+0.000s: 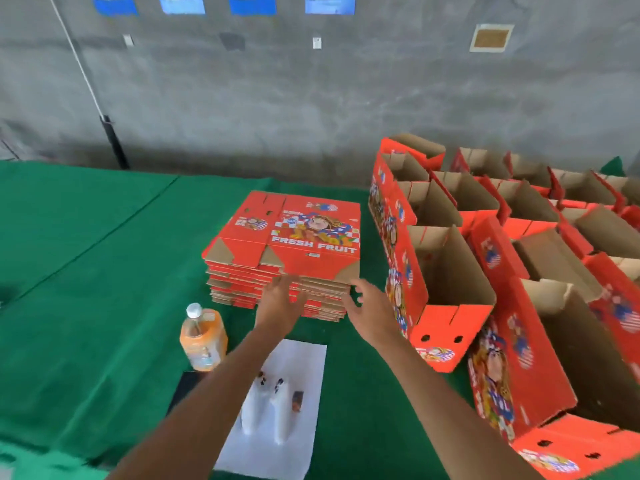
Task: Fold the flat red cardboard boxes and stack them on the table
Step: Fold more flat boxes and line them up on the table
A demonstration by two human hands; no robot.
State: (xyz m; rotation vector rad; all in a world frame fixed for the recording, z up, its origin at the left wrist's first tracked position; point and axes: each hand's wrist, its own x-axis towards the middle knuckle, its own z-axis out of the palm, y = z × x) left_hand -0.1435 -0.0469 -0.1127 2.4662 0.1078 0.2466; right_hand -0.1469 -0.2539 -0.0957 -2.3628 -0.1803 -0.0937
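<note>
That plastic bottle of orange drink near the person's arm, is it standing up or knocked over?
Standing upright. The plastic bottle of orange drink sits on its base on the green tablecloth, white cap on top.

The tabletop (86,271) wears a deep green cloth, and on it the stack of flat boxes (282,258) is bright red with brown cardboard edges, a cartoon print and white "FRESH FRUIT" lettering over a red-and-white check. The folded boxes (450,271) are red outside, plain brown inside, with blue, white and yellow artwork. An orange bottle (202,337) has a white cap, beside a white sheet (298,393); the wall (311,98) is grey.
</note>
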